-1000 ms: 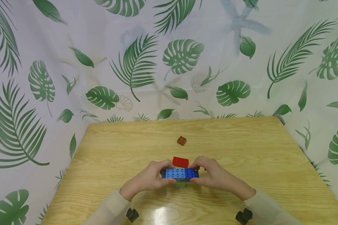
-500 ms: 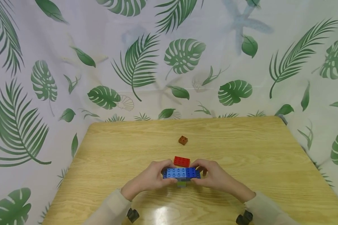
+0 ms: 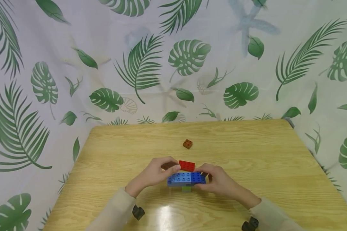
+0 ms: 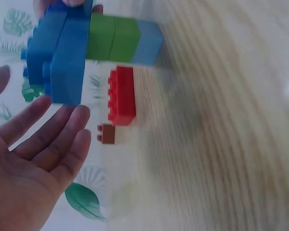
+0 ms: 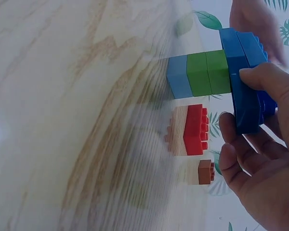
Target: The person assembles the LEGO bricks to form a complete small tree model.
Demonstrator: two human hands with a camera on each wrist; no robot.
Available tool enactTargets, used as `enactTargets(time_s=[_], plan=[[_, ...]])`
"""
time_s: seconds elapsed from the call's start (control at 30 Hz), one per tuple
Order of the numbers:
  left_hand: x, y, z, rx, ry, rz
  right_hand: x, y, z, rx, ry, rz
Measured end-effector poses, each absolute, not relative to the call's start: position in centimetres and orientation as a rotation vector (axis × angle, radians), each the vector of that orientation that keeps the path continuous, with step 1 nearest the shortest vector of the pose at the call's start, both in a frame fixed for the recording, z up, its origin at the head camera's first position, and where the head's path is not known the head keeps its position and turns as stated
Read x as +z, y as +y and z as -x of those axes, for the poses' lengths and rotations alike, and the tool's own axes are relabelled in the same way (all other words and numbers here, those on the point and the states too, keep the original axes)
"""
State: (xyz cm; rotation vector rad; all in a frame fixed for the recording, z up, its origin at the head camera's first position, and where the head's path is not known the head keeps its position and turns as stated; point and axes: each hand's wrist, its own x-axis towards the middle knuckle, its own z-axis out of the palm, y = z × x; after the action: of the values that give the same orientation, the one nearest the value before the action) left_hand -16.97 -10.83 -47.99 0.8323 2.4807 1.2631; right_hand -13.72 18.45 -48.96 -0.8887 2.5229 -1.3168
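Observation:
A toy-brick build stands on the table: a light blue brick (image 5: 177, 77) at the bottom, green bricks (image 5: 208, 72) above it, and a wide blue top (image 3: 180, 177) spreading to both sides. My right hand (image 3: 221, 181) holds the right end of that top, its thumb on the near face and fingers on the far side. Off the left end, my left hand (image 3: 153, 175) has its fingers loosely extended and holds nothing; in the left wrist view its fingertips (image 4: 81, 115) are right by the blue brick's end. A red brick (image 3: 186, 166) lies just behind the build.
Farther back on the wooden table (image 3: 127, 144) lies a small brown brick (image 3: 187, 144). A white cloth with green leaf prints (image 3: 188, 57) hangs behind the table and along its sides.
My left hand has let go of the left end of the blue top and moved slightly up and away, toward the red brick. The right hand keeps its hold.

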Motion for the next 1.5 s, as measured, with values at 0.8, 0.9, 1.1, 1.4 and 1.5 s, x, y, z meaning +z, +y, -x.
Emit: enactTargets(time_s=[0.8,0.9,1.1,1.4,1.5], plan=[[-53.0,-9.0,21.5,1.239,2.479,-0.639,-49.1,18.5,13.9,-1.277,2.525,0.883],[-53.0,-8.9,21.6,1.211,2.507,-0.65,-49.1,18.5,13.9,-1.27,2.528,0.875],[-52.7,-8.7,21.5,1.212,2.516,-0.584,-49.1,18.5,13.9,-1.268,2.526,0.875],[-52.6,-9.0,21.6,1.271,2.48,-0.52,-49.1,18.5,14.1,-1.267,2.525,0.875],[-52.2,-9.1,21.4,1.277,2.475,-0.525,-49.2,18.5,14.1,-1.257,2.528,0.876]])
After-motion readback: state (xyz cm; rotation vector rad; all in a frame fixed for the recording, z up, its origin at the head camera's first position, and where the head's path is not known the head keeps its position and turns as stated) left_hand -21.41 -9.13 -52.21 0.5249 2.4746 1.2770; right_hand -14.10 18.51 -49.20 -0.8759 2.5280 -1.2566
